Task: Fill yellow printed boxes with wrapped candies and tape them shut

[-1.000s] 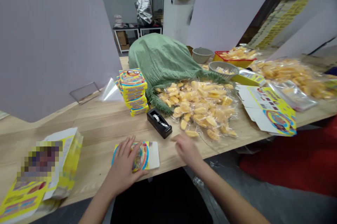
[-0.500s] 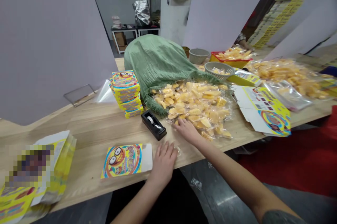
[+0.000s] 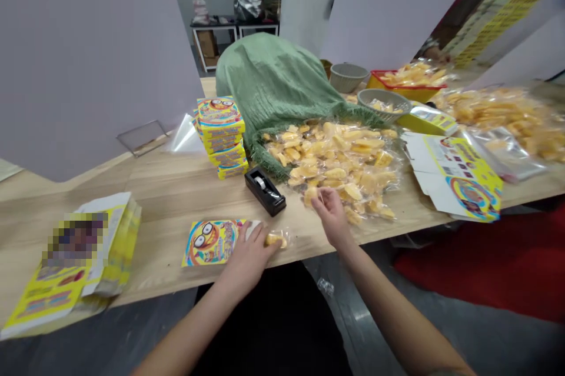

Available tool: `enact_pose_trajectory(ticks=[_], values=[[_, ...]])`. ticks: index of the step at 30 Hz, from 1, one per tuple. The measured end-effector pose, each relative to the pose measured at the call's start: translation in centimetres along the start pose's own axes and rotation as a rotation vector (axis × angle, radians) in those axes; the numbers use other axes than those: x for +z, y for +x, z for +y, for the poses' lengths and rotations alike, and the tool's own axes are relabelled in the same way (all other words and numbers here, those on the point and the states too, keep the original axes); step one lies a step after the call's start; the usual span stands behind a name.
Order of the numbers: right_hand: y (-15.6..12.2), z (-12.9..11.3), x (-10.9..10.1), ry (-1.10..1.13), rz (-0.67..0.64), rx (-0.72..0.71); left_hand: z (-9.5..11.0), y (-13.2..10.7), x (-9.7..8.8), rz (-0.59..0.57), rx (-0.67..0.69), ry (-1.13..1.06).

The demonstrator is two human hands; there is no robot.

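Note:
My left hand (image 3: 251,249) lies with fingers outstretched over the white flap of a flat yellow printed box (image 3: 212,240). Close to its thumb is a small clear packet (image 3: 276,239) with a yellow piece inside; whether they touch is hard to tell. At the near edge of a heap of yellow snack packets (image 3: 335,170), my right hand (image 3: 332,214) pinches one snack packet (image 3: 311,196) between thumb and fingers. The heap spills from the mouth of a green woven sack (image 3: 273,79). Between flat box and sack sits a black tape dispenser (image 3: 265,190).
Stacked yellow boxes (image 3: 222,137) stand left of the sack. Folded cartons (image 3: 83,258) lie at the left, an unfolded carton (image 3: 459,173) at the right. Grey baskets (image 3: 384,99) and a red-rimmed bin (image 3: 408,90) are behind. Another person's hand shows at the far right.
My right hand has lifted slightly from the heap's edge, now pinching a packet. My left hand has shifted left onto the flat box's flap, leaving a packet visible beside it. The view has tilted down.

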State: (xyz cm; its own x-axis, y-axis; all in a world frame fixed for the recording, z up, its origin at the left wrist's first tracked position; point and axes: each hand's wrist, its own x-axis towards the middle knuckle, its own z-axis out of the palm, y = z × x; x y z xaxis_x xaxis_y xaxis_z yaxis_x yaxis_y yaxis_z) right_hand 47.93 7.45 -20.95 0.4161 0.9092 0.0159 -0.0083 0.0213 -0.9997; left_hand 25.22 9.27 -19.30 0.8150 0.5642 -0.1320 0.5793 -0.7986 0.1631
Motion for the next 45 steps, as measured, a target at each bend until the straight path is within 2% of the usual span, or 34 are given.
enact_pose_trajectory(ticks=[1,3,5,7,9,13,16,18,21,24,27,29,30,32,35,36,38,40,42,45], values=[[-0.9,0.6,0.8,-0.205,0.014,-0.160,-0.1,-0.5,0.2,-0.004,0.001,0.004],[-2.9,1.9,2.3,-0.583,-0.090,-0.405,-0.4,-1.7,0.4,0.009,-0.011,-0.019],[-5.0,3.1,3.7,-0.836,-0.257,-0.494,-1.1,-2.9,0.0,0.049,-0.016,-0.063],[-6.8,4.0,4.5,-0.980,-0.370,-0.491,-2.6,-4.1,-0.6,0.110,-0.061,-0.090],[-8.0,4.6,4.9,-1.071,-0.403,-0.483,-4.9,-5.1,-0.9,0.148,-0.137,-0.081],[-8.0,5.1,5.6,-1.092,-0.464,-0.562,-8.4,-6.0,0.2,0.098,-0.174,-0.036],[-6.3,4.8,6.9,-1.020,-0.556,-0.622,-8.8,-6.0,1.1,0.085,-0.191,-0.024],[-5.1,4.5,8.0,-1.005,-0.556,-0.614,-8.4,-5.9,1.2,0.087,-0.198,-0.024],[-4.3,4.2,9.5,-1.012,-0.506,-0.557,-8.1,-5.9,1.0,0.095,-0.201,-0.040],[-5.0,4.3,10.5,-0.953,-0.506,-0.523,-8.1,-6.0,0.9,0.112,-0.208,-0.047],[-5.8,4.2,10.6,-0.795,-0.554,-0.459,-8.2,-6.0,1.0,0.127,-0.214,-0.052],[-5.7,3.9,9.9,-0.685,-0.491,-0.340,-8.2,-6.0,1.0,0.121,-0.212,-0.066],[-5.4,3.7,9.4,-0.630,-0.439,-0.242,-8.2,-6.0,0.9,0.114,-0.210,-0.074],[-4.8,3.0,8.5,-0.470,-0.378,0.044,-8.3,-6.0,0.8,0.105,-0.211,-0.087],[-4.1,2.0,8.4,-0.047,-0.451,0.553,-8.4,-6.0,0.9,0.116,-0.225,-0.099],[-3.9,1.8,8.8,0.095,-0.483,0.673,-8.3,-6.0,1.0,0.122,-0.229,-0.101],[-3.8,1.7,10.3,0.274,-0.519,0.801,-8.1,-6.0,1.3,0.130,-0.232,-0.105],[-3.7,2.0,12.1,0.268,-0.572,0.764,-7.9,-6.0,1.3,0.131,-0.236,-0.107],[-3.7,2.6,13.7,0.156,-0.593,0.635,-7.9,-5.9,0.9,0.128,-0.249,-0.118],[-3.6,2.5,14.9,0.023,-0.570,0.484,-8.8,-5.6,-1.2,0.085,-0.265,-0.205]])
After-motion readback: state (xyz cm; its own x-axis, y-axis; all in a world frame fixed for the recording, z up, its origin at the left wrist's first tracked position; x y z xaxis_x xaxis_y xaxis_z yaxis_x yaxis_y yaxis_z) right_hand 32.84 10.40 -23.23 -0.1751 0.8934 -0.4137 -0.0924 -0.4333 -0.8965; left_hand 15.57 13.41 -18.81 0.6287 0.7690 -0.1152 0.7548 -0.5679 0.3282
